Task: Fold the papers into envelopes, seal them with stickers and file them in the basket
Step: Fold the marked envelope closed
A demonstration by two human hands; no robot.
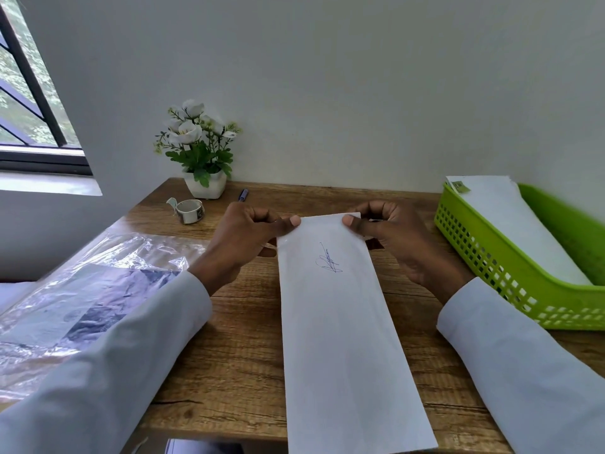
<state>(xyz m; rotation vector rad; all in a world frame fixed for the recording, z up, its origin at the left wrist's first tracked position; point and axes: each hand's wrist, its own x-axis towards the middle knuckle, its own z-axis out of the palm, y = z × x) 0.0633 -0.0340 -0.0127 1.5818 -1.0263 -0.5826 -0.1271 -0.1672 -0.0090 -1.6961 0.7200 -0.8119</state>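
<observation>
One folded paper (347,322) is being held lengthwise over the wooden desk (235,339), its far corners being pinched by the left hand (244,239) and right hand (397,239). One sticker roll (190,210) and one green basket (510,273), with sealed envelopes (510,224) of uncountable number, are being kept alongside.

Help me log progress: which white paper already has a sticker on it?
The paper lying in the green basket, the filed envelope, shows a sticker at its far corner. The folded paper pinched by both hands shows only a blue signature.
</observation>
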